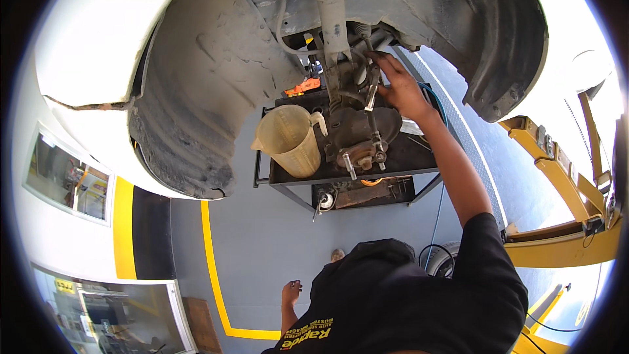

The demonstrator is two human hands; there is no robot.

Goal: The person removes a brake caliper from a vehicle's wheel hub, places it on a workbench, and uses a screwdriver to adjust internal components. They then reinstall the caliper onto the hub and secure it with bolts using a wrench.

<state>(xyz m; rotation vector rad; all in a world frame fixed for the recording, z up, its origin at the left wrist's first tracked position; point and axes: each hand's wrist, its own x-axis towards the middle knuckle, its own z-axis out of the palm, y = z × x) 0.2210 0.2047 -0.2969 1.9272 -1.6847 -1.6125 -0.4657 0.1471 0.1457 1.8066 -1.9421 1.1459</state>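
Observation:
My right hand [401, 86] reaches up into the wheel well, its fingers curled at a dark, slim upright part beside the suspension strut [335, 23]. A shiny silver piece [371, 98] shows just below the fingers. What they grip is partly hidden. Beneath is the wheel hub [363, 154] with its studs, in front of a dark round plate [367, 128]. Low beside my body, my left hand [291, 293] has bent fingers, with something small and dark at them that I cannot make out.
A black tool cart [288, 187] stands under the hub, bearing a cloudy plastic pitcher [288, 144] and an orange tool [303, 86]. The fender liner [196, 105] curves around at the left. A yellow lift arm [557, 177] stands to the right; a tyre [447, 259] lies near my body.

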